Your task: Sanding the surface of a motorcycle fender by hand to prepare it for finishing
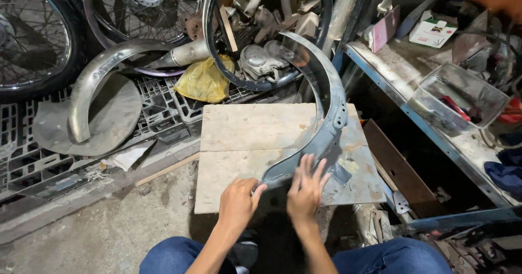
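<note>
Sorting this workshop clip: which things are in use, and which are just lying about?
In use: left hand, right hand, grey mudguard, wooden board.
Lying about: second mudguard, yellow bag, spoked wheels, clear tub, crates.

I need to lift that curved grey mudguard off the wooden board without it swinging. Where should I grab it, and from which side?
Probably grip the grey mudguard at its lower end on the wooden board, coming from the near side, where the left hand and right hand already meet it. It stands on edge, arching up and away, so a second grip mid-arc by the side bracket would likely steady it.
</note>
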